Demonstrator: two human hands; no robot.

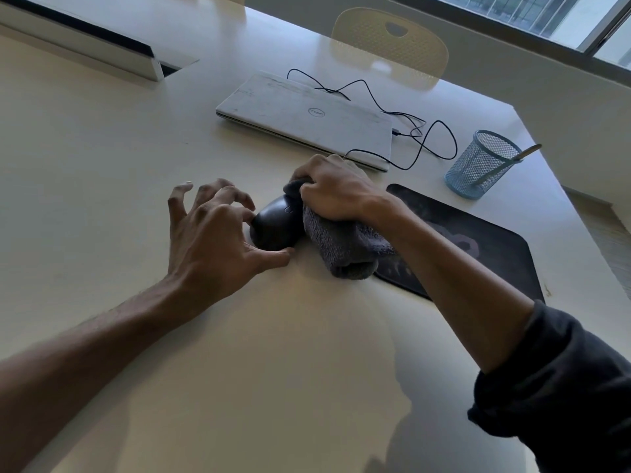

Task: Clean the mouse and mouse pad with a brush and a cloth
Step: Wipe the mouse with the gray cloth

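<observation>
Head view: the mouse sits on the table between both hands, just left of the mouse pad. Left hand steadies it with thumb and fingertip, fingers spread; right hand grips the cloth, pressing its far end.

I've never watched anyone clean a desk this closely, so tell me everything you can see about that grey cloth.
The grey cloth looks like soft, nubby terry fabric, bunched and folded into a thick wad. The right hand grips its upper part and presses it against the far side of the black mouse. Its lower folded end rests on the table and overlaps the near corner of the dark mouse pad. The left hand steadies the mouse, apart from the cloth.
</observation>
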